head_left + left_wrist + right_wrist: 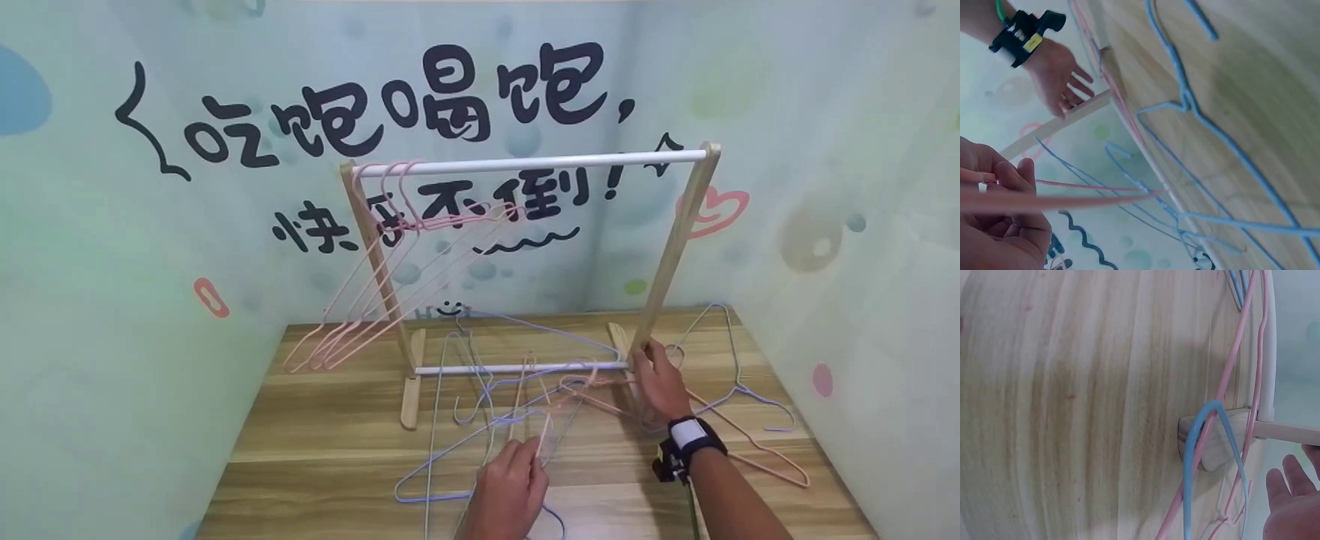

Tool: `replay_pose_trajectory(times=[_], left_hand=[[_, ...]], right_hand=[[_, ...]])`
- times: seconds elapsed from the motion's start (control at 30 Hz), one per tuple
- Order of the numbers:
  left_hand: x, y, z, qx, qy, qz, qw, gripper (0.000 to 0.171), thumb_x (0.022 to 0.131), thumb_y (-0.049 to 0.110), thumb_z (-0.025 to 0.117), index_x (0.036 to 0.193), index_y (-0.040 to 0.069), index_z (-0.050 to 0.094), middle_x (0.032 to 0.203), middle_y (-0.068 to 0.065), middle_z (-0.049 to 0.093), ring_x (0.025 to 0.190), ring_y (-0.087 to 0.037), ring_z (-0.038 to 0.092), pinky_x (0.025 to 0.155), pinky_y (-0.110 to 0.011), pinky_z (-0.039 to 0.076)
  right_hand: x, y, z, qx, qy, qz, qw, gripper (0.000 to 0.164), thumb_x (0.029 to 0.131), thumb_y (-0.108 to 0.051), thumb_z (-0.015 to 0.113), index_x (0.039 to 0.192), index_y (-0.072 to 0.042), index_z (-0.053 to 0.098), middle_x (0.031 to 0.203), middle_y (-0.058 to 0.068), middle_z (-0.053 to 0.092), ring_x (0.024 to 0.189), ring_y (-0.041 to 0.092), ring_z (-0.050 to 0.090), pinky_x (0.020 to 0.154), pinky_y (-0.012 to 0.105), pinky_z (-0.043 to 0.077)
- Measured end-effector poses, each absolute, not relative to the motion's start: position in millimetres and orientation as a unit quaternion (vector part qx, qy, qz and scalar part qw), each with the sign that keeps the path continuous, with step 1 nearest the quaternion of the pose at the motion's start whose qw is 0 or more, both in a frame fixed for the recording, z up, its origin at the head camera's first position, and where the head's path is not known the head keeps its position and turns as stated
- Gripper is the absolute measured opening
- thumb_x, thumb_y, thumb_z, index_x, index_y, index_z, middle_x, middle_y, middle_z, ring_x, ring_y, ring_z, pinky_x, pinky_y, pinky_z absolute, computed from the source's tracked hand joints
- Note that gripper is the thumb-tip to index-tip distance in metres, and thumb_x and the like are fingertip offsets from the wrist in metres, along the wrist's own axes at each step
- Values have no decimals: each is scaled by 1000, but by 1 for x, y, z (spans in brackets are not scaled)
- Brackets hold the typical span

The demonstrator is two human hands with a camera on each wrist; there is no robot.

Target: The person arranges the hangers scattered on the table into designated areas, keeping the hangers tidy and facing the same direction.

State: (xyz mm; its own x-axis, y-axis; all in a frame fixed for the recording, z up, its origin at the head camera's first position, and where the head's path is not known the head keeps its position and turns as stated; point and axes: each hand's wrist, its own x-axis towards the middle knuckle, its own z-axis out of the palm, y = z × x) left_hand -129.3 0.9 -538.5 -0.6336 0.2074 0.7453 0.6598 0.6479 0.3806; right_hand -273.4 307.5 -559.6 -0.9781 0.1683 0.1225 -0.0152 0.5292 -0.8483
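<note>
My left hand [506,487], low in the head view, pinches a pink wire hanger [1081,201] between thumb and fingers; part of the hanger is hidden by the hand. My right hand [661,384] is at the lower right wooden post [679,244] of a hanger rack, its fingers loosely extended by the post. In the right wrist view, my right hand [1293,506] grips nothing visible. Blue hangers [442,497] lie tangled around the left hand. Another pink hanger [772,448] lies under and beside the right hand.
Several pink hangers [352,330] hang at the left end of the rack's white top rail [525,162]. A white lower rail [517,369] crosses behind the loose hangers. One bluish hanger [737,360] lies at the right. Printed walls enclose the wooden table [300,427].
</note>
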Motion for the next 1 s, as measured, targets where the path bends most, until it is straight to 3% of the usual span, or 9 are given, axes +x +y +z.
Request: replay_pose_trajectory(times=[0.27,0.67,1.0], left_hand=[[-130,-11,-525,-263,-825,-346,360,27,81,-10,83,106,-1,76,83,-1,68,63,2,52,55,-12,51],[-120,-16,-509,-277,-817,-364,351,21,86,-4,84,106,-1,77,75,4,63,62,4,55,54,-8,46],[-117,-23,-480,-275,-817,-381,335,19,91,-4,81,109,1,77,78,4,65,63,5,53,53,-7,45]], right_hand=[[-273,308,-561,-31,-868,487,95,51,120,-32,41,160,0,41,160,31,52,149,50,48,123,63,34],[-274,306,-560,-32,-869,484,98,53,120,-31,44,161,3,40,162,33,48,152,52,43,125,65,31],[-275,306,-561,-31,-867,488,98,49,120,-32,43,156,1,42,161,32,50,151,52,45,126,64,31]])
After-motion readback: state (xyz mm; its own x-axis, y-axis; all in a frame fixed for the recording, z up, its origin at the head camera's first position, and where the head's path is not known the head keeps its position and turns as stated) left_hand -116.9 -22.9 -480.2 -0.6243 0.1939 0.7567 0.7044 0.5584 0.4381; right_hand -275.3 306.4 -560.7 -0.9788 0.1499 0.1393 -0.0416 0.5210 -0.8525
